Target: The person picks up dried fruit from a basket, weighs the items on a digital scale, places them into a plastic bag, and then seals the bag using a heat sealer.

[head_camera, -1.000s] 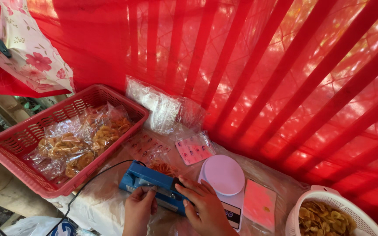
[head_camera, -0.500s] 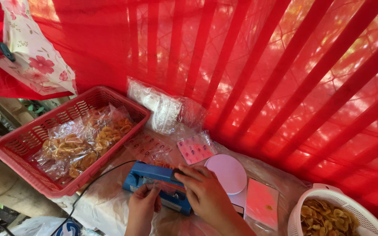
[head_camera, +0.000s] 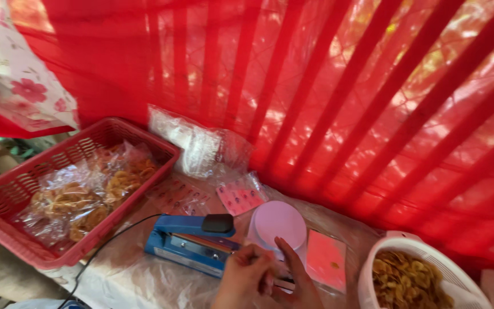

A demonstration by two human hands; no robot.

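A blue heat sealer (head_camera: 190, 243) with a black knob lies on the plastic-covered table, its arm lifted a little. My left hand (head_camera: 240, 281) is curled at the sealer's right end and seems to pinch a thin edge of clear plastic. My right hand (head_camera: 294, 274) rests just beside it, fingers extended in front of a round white scale (head_camera: 277, 222). The frame's lower edge cuts off both hands and whatever hangs below them.
A red basket (head_camera: 12, 197) at the left holds clear bags of fried snacks (head_camera: 84, 197). A white basket of chips (head_camera: 410, 280) stands at the right. Pink label sheets (head_camera: 325, 258), clear packets (head_camera: 198, 146) and a black cord (head_camera: 112, 240) lie about. Red netting hangs behind.
My right hand has come off the sealer's arm, which now stands raised. Both hands have drawn back to the sealer's right end. The view has shifted right.
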